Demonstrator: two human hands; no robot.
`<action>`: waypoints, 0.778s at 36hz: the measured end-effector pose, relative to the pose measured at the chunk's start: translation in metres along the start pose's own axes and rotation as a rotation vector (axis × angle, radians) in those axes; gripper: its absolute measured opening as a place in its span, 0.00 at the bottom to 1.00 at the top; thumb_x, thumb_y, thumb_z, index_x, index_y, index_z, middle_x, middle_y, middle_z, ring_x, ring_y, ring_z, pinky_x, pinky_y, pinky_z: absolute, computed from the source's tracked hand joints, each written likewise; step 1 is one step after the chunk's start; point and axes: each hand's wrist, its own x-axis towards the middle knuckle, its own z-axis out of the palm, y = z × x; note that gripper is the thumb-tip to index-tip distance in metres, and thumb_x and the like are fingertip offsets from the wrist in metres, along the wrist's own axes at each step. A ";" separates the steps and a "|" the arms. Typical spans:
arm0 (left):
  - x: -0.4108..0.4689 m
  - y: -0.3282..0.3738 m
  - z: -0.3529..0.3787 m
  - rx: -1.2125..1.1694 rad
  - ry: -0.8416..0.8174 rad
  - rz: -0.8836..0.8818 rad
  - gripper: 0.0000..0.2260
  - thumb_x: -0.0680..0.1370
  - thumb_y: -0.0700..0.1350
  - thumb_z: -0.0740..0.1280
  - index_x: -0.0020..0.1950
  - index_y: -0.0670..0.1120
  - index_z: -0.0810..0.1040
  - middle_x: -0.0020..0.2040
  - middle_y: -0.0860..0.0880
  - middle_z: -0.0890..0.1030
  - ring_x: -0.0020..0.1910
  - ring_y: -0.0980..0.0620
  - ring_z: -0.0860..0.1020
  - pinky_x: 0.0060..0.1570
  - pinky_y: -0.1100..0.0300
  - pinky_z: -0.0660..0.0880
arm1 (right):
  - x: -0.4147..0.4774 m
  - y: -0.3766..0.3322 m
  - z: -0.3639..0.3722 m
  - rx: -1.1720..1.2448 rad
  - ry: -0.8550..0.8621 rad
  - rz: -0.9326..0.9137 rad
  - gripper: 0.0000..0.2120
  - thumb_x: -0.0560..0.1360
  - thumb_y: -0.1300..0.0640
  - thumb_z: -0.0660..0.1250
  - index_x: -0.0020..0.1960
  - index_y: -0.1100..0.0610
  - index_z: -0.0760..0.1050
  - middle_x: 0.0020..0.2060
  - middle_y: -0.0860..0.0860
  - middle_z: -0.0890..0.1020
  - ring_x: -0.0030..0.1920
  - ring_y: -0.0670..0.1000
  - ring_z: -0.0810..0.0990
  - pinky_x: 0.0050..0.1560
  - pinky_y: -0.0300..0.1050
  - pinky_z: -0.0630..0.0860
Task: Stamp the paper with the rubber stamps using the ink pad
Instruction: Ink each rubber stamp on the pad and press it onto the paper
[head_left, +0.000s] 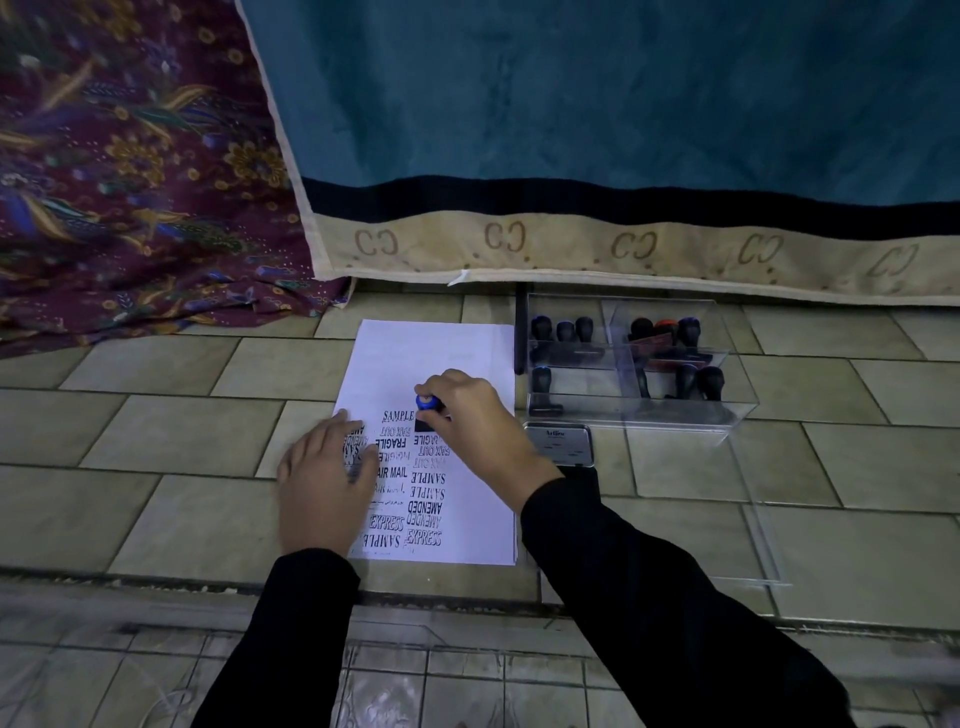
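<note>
White paper (457, 358), one stamp (427, 403) pressed.

A single wide-angle head camera looks forward and steeply down from above the person's black-sleeved arms, facing a pale tiled floor (156, 426). The white stamped sheet of paper (431, 353) lies near the middle of the view, fairly close. A hanging teal cloth with a beige border (597, 104) fills the top. Straight lines bow toward the edges. No second view shares the scene.
</note>
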 end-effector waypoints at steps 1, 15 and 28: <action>0.000 0.000 0.000 0.001 0.000 0.000 0.13 0.78 0.47 0.67 0.62 0.47 0.77 0.68 0.50 0.75 0.67 0.47 0.71 0.68 0.48 0.62 | -0.001 0.000 0.001 -0.003 -0.002 -0.002 0.10 0.77 0.61 0.65 0.58 0.62 0.76 0.52 0.57 0.78 0.49 0.57 0.79 0.48 0.47 0.77; -0.001 0.002 0.001 0.003 -0.001 0.003 0.13 0.78 0.46 0.67 0.62 0.46 0.76 0.68 0.49 0.75 0.67 0.45 0.71 0.68 0.47 0.62 | -0.006 -0.006 0.009 -0.061 0.018 0.007 0.03 0.75 0.66 0.65 0.49 0.63 0.74 0.45 0.58 0.77 0.43 0.59 0.77 0.41 0.53 0.77; -0.001 -0.002 0.003 -0.004 0.012 0.016 0.13 0.77 0.46 0.67 0.61 0.48 0.77 0.68 0.50 0.76 0.66 0.46 0.71 0.68 0.46 0.63 | -0.003 0.016 -0.040 0.227 0.469 0.104 0.10 0.73 0.64 0.69 0.54 0.60 0.79 0.49 0.53 0.77 0.41 0.50 0.81 0.49 0.42 0.80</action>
